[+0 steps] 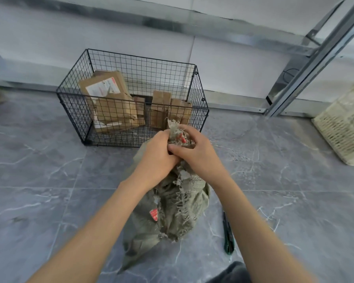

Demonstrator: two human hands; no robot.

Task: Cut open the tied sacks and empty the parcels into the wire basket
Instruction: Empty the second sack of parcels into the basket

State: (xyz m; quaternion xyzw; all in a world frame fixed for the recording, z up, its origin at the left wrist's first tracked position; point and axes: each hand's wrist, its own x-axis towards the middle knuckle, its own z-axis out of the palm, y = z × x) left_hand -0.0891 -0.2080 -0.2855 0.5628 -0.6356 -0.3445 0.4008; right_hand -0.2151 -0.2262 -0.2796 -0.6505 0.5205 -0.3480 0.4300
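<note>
Sack (173, 209) of frayed green weave stands on the floor before the wire basket (74, 94), soft and floppy (probably light). The left hand (155, 158) and right hand (200, 154) both clutch its bunched neck, likely the surest hold.

Grey, marble-veined floor (49, 180) tiles fill the frame. A black wire basket (78, 117) stands on them at upper centre, near the wall. A green sack (178, 217) rests at lower centre. A green-handled knife (227, 235) lies just right of it, and a pale woven bag (343, 127) sits at the right edge.
</note>
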